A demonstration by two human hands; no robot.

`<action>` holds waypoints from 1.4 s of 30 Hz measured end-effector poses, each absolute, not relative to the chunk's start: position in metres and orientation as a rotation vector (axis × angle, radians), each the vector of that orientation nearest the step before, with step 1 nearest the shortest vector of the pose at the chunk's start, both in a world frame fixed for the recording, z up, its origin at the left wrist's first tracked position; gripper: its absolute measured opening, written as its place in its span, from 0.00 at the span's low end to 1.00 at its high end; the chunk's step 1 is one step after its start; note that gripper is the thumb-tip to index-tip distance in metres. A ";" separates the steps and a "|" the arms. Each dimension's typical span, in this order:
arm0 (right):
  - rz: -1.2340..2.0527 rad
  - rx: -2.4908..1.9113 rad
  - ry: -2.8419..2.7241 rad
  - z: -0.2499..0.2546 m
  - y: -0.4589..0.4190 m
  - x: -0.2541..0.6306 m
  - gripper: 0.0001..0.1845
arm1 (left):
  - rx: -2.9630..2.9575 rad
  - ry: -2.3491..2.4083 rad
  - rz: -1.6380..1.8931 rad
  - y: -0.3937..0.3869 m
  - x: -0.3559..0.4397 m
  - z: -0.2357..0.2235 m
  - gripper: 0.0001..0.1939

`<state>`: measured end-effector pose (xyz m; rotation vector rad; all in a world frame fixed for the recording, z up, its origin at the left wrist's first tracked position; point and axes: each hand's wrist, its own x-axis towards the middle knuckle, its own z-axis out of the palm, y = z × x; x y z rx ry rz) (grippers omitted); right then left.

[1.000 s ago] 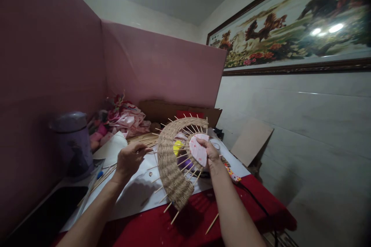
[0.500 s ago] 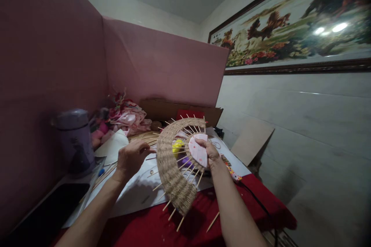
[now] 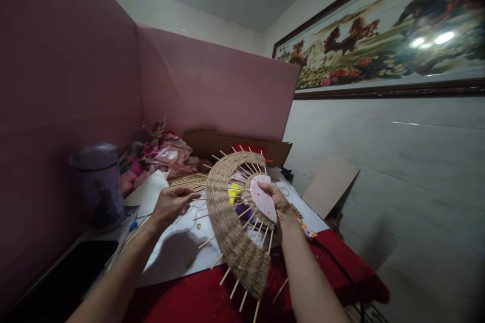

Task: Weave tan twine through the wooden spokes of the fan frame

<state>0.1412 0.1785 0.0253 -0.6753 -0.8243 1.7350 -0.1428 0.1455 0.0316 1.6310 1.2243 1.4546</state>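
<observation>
A half-round woven fan (image 3: 228, 227) of straw-coloured cord on thin bamboo sticks hangs over the table, tilted. My right hand (image 3: 282, 208) is closed on its white, red-dotted cloth centre (image 3: 261, 197), with the thumb on top. On the fan's left side, the fingertips of my left hand (image 3: 170, 207) are pinched together at the end of a thin bamboo stick (image 3: 200, 199) that juts past the weave. Bare stick ends stick out all round the outer edge. Through the gaps between the sticks, a yellow object (image 3: 234, 193) and a purple object (image 3: 244, 213) show.
A purple lidded cup (image 3: 99, 186) and a dark flat object (image 3: 70, 280) stand at the left. Loose sticks (image 3: 189, 180) and pink cloth (image 3: 175, 154) lie behind. White paper (image 3: 166, 265) covers part of the red tablecloth (image 3: 166, 303). Pink panels (image 3: 215, 81) enclose the back.
The fan has turned and tipped, its lower end swinging down and to the right. My left hand has shifted slightly left; my right hand keeps its hold on the cloth centre.
</observation>
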 end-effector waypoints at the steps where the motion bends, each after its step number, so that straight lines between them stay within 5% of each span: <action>1: 1.723 -0.672 -0.810 0.026 0.178 0.141 0.06 | 1.600 1.198 1.454 0.145 -0.141 0.032 0.15; 24: 1.824 -0.877 -0.792 0.024 0.177 0.136 0.16 | 2.179 1.769 1.659 0.148 -0.151 0.024 0.11; 42: 1.866 -0.889 -0.884 0.031 0.169 0.135 0.16 | 2.193 1.622 1.543 0.147 -0.154 0.031 0.09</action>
